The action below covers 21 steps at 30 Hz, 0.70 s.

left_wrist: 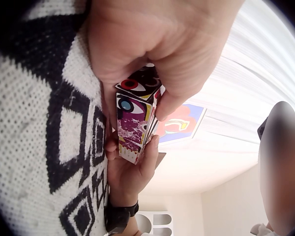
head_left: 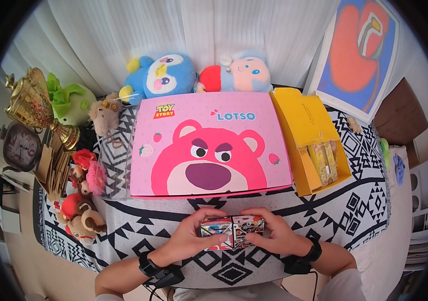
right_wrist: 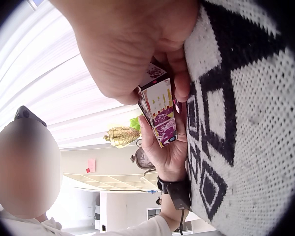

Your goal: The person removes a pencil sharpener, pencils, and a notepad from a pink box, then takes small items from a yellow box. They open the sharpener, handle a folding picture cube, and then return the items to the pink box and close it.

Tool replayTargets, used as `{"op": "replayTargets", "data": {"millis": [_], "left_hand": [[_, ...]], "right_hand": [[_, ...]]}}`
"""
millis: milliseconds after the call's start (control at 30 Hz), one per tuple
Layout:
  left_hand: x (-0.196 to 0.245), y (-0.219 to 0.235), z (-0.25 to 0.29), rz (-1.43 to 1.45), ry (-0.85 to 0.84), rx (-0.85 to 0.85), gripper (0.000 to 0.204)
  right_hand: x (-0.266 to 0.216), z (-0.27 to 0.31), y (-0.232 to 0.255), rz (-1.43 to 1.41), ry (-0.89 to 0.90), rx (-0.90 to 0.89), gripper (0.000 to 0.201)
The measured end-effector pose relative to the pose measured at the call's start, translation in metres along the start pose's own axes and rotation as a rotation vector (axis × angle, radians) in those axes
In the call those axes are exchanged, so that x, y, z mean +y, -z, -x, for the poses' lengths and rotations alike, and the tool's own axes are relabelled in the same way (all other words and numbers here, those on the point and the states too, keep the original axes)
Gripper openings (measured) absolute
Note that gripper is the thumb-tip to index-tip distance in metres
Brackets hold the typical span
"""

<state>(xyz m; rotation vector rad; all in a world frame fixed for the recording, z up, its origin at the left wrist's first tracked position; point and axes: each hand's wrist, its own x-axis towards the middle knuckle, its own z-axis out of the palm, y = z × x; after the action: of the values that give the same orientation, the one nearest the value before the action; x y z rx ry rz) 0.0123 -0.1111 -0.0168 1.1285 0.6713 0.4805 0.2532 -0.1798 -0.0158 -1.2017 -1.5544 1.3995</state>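
A folding picture cube (head_left: 232, 233), printed with bright graphics, is held between both hands close over the patterned cloth. A dark seam runs down its middle in the head view. My left hand (head_left: 187, 233) grips its left end, fingers over the far side and thumb on the near face. The right end is gripped the same way by my right hand (head_left: 283, 236). In the left wrist view the cube (left_wrist: 132, 123) shows printed eyes, one red and one blue, and slanted faces. White, yellow and purple print covers the face of the cube (right_wrist: 161, 113) in the right wrist view.
A large pink Lotso box (head_left: 209, 145) lies just beyond the hands, beside an open yellow box (head_left: 306, 120). Plush toys (head_left: 161, 78) sit behind. At left stand a gold trophy (head_left: 38, 108), a clock (head_left: 22, 145) and small dolls (head_left: 81, 215). A painting (head_left: 357, 55) leans back right.
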Motion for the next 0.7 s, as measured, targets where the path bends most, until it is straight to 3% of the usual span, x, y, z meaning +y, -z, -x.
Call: {"op": "replayTargets", "data": {"millis": [700], "left_hand": [[-0.0010,-0.0003,0.0001,-0.021,-0.004,-0.021,0.051]], "right_hand": [[0.0014,-0.0002,-0.0003,0.053,0.008,0.007,0.053]]}}
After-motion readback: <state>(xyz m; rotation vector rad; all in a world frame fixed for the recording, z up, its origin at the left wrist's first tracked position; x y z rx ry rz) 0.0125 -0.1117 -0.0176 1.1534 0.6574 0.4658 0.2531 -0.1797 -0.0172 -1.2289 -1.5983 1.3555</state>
